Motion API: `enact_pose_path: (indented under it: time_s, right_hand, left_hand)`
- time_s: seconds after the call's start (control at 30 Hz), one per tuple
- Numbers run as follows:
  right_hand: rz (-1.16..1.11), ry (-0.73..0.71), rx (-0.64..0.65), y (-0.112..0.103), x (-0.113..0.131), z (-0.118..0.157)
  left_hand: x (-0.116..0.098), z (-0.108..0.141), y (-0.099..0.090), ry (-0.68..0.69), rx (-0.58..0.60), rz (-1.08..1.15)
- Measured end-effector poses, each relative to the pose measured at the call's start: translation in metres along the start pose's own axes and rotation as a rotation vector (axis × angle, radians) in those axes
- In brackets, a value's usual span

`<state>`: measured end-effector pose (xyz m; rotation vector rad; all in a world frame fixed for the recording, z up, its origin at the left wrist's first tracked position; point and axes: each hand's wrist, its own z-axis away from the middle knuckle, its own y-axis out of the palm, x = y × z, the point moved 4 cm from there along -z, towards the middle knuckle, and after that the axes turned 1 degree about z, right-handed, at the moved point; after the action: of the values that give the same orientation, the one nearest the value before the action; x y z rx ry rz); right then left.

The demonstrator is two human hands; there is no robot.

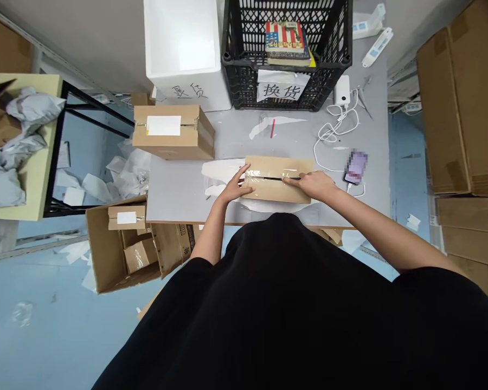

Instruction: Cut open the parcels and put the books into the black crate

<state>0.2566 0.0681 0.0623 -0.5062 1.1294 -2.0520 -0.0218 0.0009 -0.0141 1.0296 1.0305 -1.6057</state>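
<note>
A brown cardboard box (268, 189) lies on the grey table in front of me, with clear tape shining on its top and a dark gap along the middle seam. My left hand (232, 189) rests at the box's left end, fingers and thumb spread apart. On the right part of the seam lies my right hand (312, 183), its index finger reaching along the gap; the other fingers are partly hidden under it. White paper (219, 170) spreads beneath and beside the box.
Behind stand a labelled carton (166, 135), a white foam box (191, 86) and a black crate (244, 86) with books. A phone (355, 167) and cables are at the right. An open carton (106, 260) sits below the table's left edge.
</note>
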Motion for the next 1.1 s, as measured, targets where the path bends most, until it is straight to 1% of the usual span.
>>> enact_pose_path:
  time_s: [0.17,0.3,0.4,0.5,0.67,0.73,0.8,0.83,0.93,1.0,1.03,1.07,1.1]
  right_hand:
    - [-0.070,0.055,0.006,0.016,-0.031,0.026]
    - [-0.127,0.136,-0.027,0.033,-0.058,0.047]
    - [-0.137,0.157,-0.046,0.044,-0.071,0.059]
    - [-0.162,0.165,-0.049,0.048,-0.076,0.064]
    - [-0.168,0.167,-0.026,0.048,-0.075,0.069]
    - [-0.236,0.178,-0.055,0.050,-0.075,0.075]
    - [-0.421,0.211,-0.133,0.056,-0.077,0.083]
    - [-0.566,0.237,-0.177,0.061,-0.078,0.087]
    - [-1.126,0.319,-0.265,0.083,-0.078,0.090]
    - [-1.451,0.354,-0.286,0.098,-0.071,0.085]
    - [-1.571,0.362,-0.294,0.103,-0.066,0.080]
    - [-1.663,0.366,-0.301,0.107,-0.061,0.075]
    - [-1.732,0.369,-0.310,0.109,-0.056,0.070]
  left_hand:
    - [-0.001,0.000,0.001,-0.001,-0.004,-0.028]
    - [0.001,-0.001,0.003,-0.001,-0.014,-0.049]
    - [0.001,-0.002,0.003,-0.002,-0.017,-0.072]
    - [0.001,-0.002,0.004,0.002,-0.016,-0.071]
    - [-0.003,-0.001,0.004,-0.001,-0.023,-0.094]
    - [-0.004,-0.001,0.004,0.005,-0.035,-0.128]
    - [-0.004,0.000,0.005,0.014,-0.054,-0.173]
    - [-0.005,0.000,0.006,0.015,-0.074,-0.206]
    - [-0.011,0.005,0.015,0.016,-0.199,-0.385]
    - [-0.021,0.010,0.027,0.037,-0.309,-0.557]
    - [-0.028,0.013,0.035,0.052,-0.349,-0.641]
    - [-0.034,0.015,0.045,0.065,-0.366,-0.712]
    - [-0.040,0.016,0.056,0.073,-0.358,-0.770]
